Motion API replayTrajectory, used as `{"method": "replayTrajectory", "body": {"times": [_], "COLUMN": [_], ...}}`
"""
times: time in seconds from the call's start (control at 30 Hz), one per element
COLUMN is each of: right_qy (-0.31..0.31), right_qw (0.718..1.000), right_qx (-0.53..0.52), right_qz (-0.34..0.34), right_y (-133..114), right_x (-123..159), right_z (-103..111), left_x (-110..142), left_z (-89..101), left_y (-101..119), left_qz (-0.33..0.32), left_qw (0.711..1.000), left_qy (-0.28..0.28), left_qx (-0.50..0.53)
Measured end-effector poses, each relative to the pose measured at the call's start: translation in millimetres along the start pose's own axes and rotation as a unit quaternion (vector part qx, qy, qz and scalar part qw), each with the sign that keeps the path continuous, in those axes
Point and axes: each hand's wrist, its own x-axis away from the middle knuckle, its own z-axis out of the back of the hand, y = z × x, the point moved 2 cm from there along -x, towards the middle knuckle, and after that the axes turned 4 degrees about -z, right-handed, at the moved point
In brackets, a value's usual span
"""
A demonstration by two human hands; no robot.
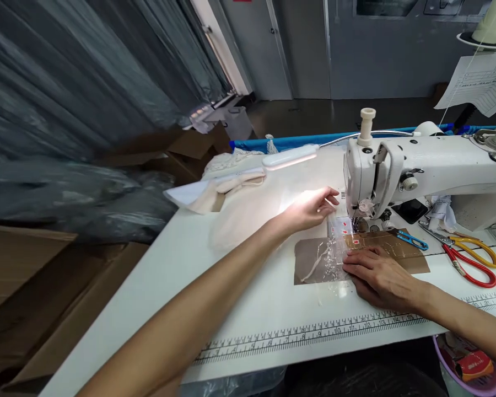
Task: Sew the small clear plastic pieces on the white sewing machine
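My left hand [310,209] reaches across the white table [215,286] to just left of the needle of the white sewing machine [417,165]. Its fingers are curled and pinched together in the lamp's glare; what they hold, if anything, I cannot make out. My right hand [376,275] lies flat, fingers stretched, pressing on a clear plastic sheet [330,259] over a brown plate [310,264] in front of the needle. A white strip lies under the plastic.
Cream fabric pieces [219,193] lie at the table's far left. Blue thread snips [413,240] and red-and-yellow scissors [471,259] lie to the right. A ruler strip [314,333] runs along the front edge. Cardboard boxes [33,298] stand left of the table, a pink basket [471,369] below right.
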Motion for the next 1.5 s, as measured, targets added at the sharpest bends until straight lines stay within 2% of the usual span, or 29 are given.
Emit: {"method": "replayTrajectory", "body": {"times": [0.07,0.1,0.17,0.27,0.33,0.43,0.5,0.57,0.7,0.83,1.03,1.17,1.23,1.33,1.43,1.5], "right_qy": [-0.006,-0.011,-0.021,-0.028,-0.03,-0.029,-0.023,-0.022,-0.036,-0.04,-0.04,-0.05,-0.031,0.027,0.065,0.054], "right_qw": [1.0,0.999,0.998,0.996,0.996,0.996,0.994,0.991,0.978,0.963,0.962,0.941,0.931,0.937,0.958,0.975], "right_qx": [0.016,0.025,0.038,0.032,0.022,-0.001,-0.033,-0.074,-0.141,-0.183,-0.18,-0.247,-0.255,-0.209,-0.178,-0.152], "right_qz": [-0.018,-0.028,-0.051,-0.074,-0.079,-0.086,-0.099,-0.112,-0.15,-0.194,-0.2,-0.227,-0.257,-0.279,-0.217,-0.152], "right_y": [3.8,5.5,8.0,9.8,10.8,13.5,16.4,19.8,26.8,30.2,30.7,37.2,40.6,40.5,32.3,25.5], "right_x": [-3.9,-5.6,-8.0,-8.5,-7.6,-5.4,-3.9,-2.8,-2.5,-3.8,-5.4,-10.0,-12.0,-11.3,-6.5,-3.0], "right_z": [1.2,1.9,3.3,3.9,2.9,1.7,2.7,5.5,12.8,15.5,16.6,21.5,23.4,23.3,19.1,15.4], "left_x": [-8.5,-9.4,-4.0,17.4,33.9,53.2,62.0,69.0,78.2,76.4,67.2,68.2,69.9,71.7,72.4,72.8], "left_z": [-2.4,-4.4,-7.8,-12.1,-17.3,-22.9,-21.5,-18.8,-22.9,-39.7,-52.9,-52.7,-52.4,-51.4,-50.6,-50.8], "left_y": [3.2,5.2,10.1,21.1,28.2,33.4,35.2,37.6,41.6,39.8,39.4,39.9,40.4,40.9,40.6,40.3], "left_qz": [-0.084,-0.111,-0.145,-0.202,-0.237,-0.218,-0.206,-0.236,-0.355,-0.395,-0.394,-0.372,-0.368,-0.353,-0.318,-0.297], "left_qw": [0.984,0.972,0.956,0.928,0.919,0.915,0.913,0.908,0.886,0.872,0.888,0.897,0.896,0.9,0.91,0.917], "left_qy": [-0.004,-0.01,-0.004,0.018,-0.034,-0.141,-0.156,-0.142,-0.081,0.008,0.032,0.05,0.075,0.122,0.162,0.176], "left_qx": [-0.159,-0.205,-0.255,-0.313,-0.313,-0.308,-0.316,-0.315,-0.287,-0.291,-0.235,-0.232,-0.237,-0.225,-0.209,-0.201]}}
